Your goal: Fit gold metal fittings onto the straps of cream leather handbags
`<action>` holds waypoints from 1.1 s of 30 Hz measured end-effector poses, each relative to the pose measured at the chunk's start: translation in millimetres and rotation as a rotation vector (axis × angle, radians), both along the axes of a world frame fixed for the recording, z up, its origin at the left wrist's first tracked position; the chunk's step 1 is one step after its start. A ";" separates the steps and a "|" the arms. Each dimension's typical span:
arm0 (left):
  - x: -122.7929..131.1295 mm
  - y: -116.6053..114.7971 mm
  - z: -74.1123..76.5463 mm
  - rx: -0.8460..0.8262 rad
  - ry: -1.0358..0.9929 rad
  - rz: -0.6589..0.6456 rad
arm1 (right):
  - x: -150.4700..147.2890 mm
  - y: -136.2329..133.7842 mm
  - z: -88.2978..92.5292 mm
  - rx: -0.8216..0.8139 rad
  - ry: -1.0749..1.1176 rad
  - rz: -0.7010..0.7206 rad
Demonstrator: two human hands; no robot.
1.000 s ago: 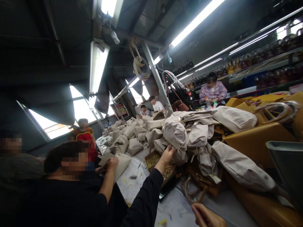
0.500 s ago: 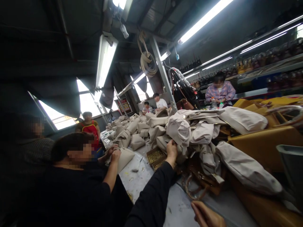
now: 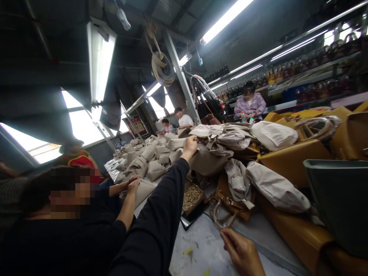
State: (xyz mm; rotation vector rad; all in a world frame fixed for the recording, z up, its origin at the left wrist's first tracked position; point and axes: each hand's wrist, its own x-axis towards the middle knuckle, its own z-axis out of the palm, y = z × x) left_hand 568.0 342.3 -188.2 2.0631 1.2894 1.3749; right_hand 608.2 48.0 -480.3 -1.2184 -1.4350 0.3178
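Observation:
My left hand (image 3: 190, 145), at the end of a black sleeve, reaches far over the table and is closed on the edge of a beige cloth bag (image 3: 207, 160) high in a heap of such bags (image 3: 230, 136). My right hand (image 3: 242, 253) lies low on the grey table (image 3: 201, 245), fingers stretched out and holding nothing. Its fingertips are just short of a brown braided handle (image 3: 220, 217) on a tan leather bag (image 3: 234, 203).
A co-worker in black at my left presses both hands (image 3: 132, 184) on a beige bag. A box of small brass hardware (image 3: 191, 197) sits under my left arm. Mustard leather bags (image 3: 293, 157) and a dark bin (image 3: 339, 199) crowd the right. More people sit at the far end.
My left hand has risen from beside the hardware box to the top of the heap, taking hold of a beige bag and lifting it. My right hand has stayed put.

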 end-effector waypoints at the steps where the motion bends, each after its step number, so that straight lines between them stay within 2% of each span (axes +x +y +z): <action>1: 0.7 1.8 9.4 0.012 0.005 -0.003 | 0.9 -0.5 0.0 -0.012 -0.010 0.015; 6: -7.2 1.1 58.3 0.047 0.004 -0.012 | -0.7 -3.1 0.0 -0.085 0.020 0.013; 12: -54.3 -29.1 118.3 0.085 0.005 -0.039 | 2.7 1.2 -3.6 -0.154 0.065 0.019; 15: -84.9 -51.4 137.4 0.120 -0.001 -0.050 | 7.5 3.3 -3.7 -0.182 0.123 -0.005; 17: -103.9 -68.5 139.5 0.143 -0.010 -0.049 | 10.9 4.5 -2.6 -0.167 0.179 -0.024; 19: -120.9 -88.6 131.4 0.171 0.006 -0.056 | 14.4 6.0 -1.2 -0.147 0.242 -0.034; 21: -136.8 -113.5 114.2 0.233 0.079 -0.064 | 17.5 7.6 0.5 -0.151 0.303 -0.019; 24: -160.6 -162.7 78.6 0.401 0.284 -0.076 | 20.9 8.3 5.0 -0.221 0.419 0.057; 27: -182.2 -224.4 42.6 0.650 0.453 -0.131 | 22.0 3.7 15.0 -0.320 0.612 0.188; 30: -192.4 -287.9 11.9 0.922 0.586 -0.303 | 16.9 -6.1 29.5 -0.388 0.822 0.377; 33: -186.4 -336.3 -21.0 1.036 0.828 -0.607 | 1.1 -16.9 41.9 -0.435 0.949 0.552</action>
